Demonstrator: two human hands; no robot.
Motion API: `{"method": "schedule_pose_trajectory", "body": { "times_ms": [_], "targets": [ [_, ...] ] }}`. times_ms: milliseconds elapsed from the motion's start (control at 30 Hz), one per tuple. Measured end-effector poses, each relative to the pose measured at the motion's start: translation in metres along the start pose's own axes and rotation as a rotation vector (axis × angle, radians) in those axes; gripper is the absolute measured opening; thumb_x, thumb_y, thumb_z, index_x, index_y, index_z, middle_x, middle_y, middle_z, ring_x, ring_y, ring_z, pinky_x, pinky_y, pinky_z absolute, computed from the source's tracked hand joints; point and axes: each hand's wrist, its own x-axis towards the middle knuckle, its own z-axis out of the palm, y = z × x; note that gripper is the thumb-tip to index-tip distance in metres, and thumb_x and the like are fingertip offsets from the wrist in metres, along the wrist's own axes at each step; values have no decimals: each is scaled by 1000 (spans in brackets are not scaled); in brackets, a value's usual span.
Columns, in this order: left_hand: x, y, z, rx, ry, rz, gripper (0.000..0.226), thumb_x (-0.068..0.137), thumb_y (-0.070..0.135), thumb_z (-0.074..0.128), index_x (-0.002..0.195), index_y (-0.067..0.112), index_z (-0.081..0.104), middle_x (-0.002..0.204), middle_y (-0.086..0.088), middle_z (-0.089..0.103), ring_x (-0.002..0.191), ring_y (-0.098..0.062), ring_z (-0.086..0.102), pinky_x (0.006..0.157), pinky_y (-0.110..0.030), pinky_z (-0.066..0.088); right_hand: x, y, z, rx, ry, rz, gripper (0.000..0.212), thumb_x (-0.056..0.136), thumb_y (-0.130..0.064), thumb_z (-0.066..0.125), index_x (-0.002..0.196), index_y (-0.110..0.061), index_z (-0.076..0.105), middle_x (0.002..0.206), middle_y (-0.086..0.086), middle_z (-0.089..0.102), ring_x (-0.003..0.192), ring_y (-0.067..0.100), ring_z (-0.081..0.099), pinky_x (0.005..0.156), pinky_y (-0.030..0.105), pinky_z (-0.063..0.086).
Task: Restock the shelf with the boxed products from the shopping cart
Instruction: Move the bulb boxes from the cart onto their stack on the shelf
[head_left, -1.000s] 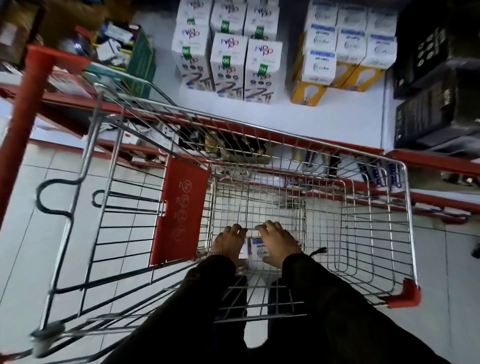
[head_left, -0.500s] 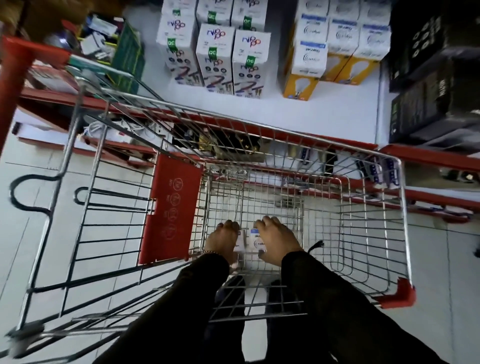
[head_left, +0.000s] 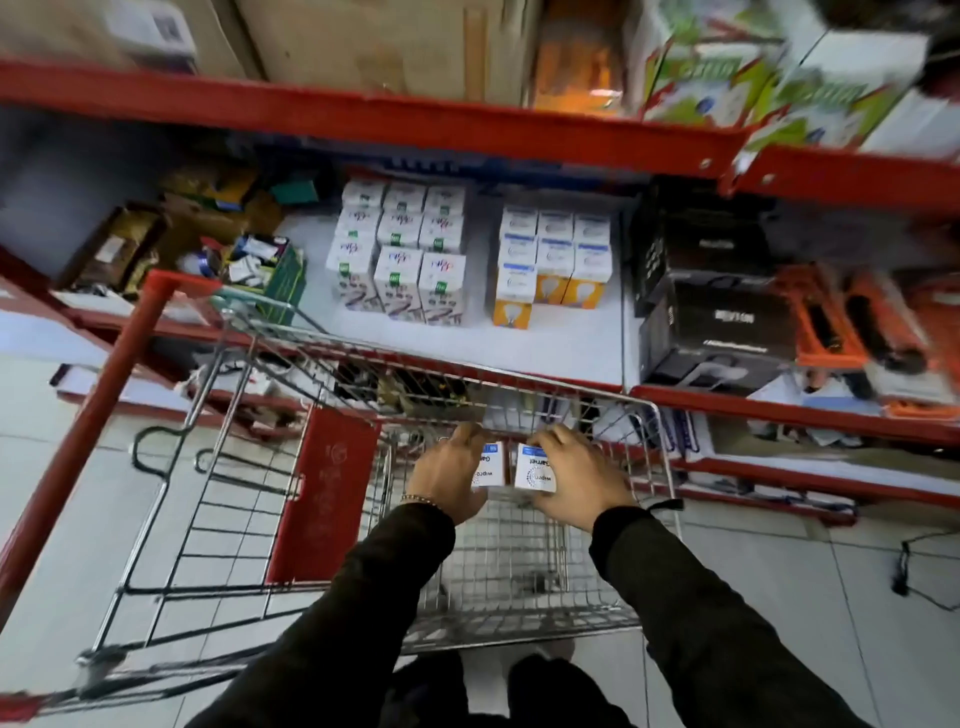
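Two tiers of red shelf (head_left: 519, 132) rise behind the wire shopping cart (head_left: 519, 582). Over its basket, left hand (head_left: 451, 475) and right hand (head_left: 576, 475) each clasp one white box: left box (head_left: 488, 470) reads "wipro", right box (head_left: 535, 470) "wipro Garnet".

Both arms wear long dark sleeves (head_left: 363, 587) with snug cuffs; a thin beaded bracelet (head_left: 418, 500) circles the left wrist.

Dim, cool indoor light; motion blur smears top shelf boxes (head_left: 727, 67); wide-angle bending at edges; centre sharper
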Motion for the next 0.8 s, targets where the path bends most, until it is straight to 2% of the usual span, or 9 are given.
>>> {"method": "schedule_pose_trajectory", "body": {
  "times_ms": [67, 133, 233, 367, 467, 600, 800],
  "targets": [
    [6, 13, -18, -20, 83, 36, 55, 75, 28, 65, 128, 18, 54, 133, -2, 52, 100, -27, 66, 77, -37, 58, -4, 5, -21, -6, 54, -9, 64, 71, -41, 77, 126, -20, 52, 122, 0, 52, 115, 21, 52, 92, 33, 49],
    [13, 24, -34, 2, 163, 94, 53, 72, 29, 65, 123, 17, 58, 125, -3, 56, 107, -26, 61, 83, -36, 56, -7, 12, -42, -34, 127, -9, 66, 69, -44, 76, 127, -20, 54, 122, 0, 54, 116, 21, 49, 96, 34, 46],
    [29, 40, -61, 73, 270, 151, 61, 70, 35, 65, 129, 20, 57, 125, -1, 59, 112, -25, 57, 94, -36, 49, -6, 24, -75, -55, 222, 5, 67, 68, -45, 73, 128, -22, 53, 118, 0, 55, 114, 23, 47, 97, 36, 46],
    [61, 60, -91, 109, 370, 164, 63, 70, 32, 70, 131, 22, 55, 128, -2, 59, 113, -26, 56, 95, -39, 46, 5, 42, -112, -53, 308, 25, 66, 71, -38, 75, 131, -21, 52, 119, 2, 55, 117, 22, 46, 100, 35, 45],
    [93, 73, -105, 183, 376, 170, 63, 74, 30, 70, 134, 23, 51, 133, -3, 56, 117, -25, 55, 102, -40, 43, 25, 56, -133, -76, 323, 55, 68, 74, -31, 78, 135, -19, 50, 125, 4, 56, 122, 23, 46, 103, 37, 45],
    [139, 86, -112, 264, 345, 161, 62, 78, 21, 70, 137, 23, 49, 134, -4, 56, 117, -25, 57, 102, -40, 43, 64, 73, -147, -87, 273, 105, 70, 77, -25, 79, 139, -18, 47, 129, 7, 56, 125, 27, 48, 101, 40, 48],
    [191, 88, -95, 330, 267, 115, 51, 84, -1, 54, 133, 15, 53, 132, -10, 55, 116, -28, 58, 106, -39, 43, 121, 90, -137, -94, 184, 125, 69, 82, -21, 77, 143, -21, 44, 134, 6, 55, 126, 28, 54, 98, 39, 50]
  ]
}}
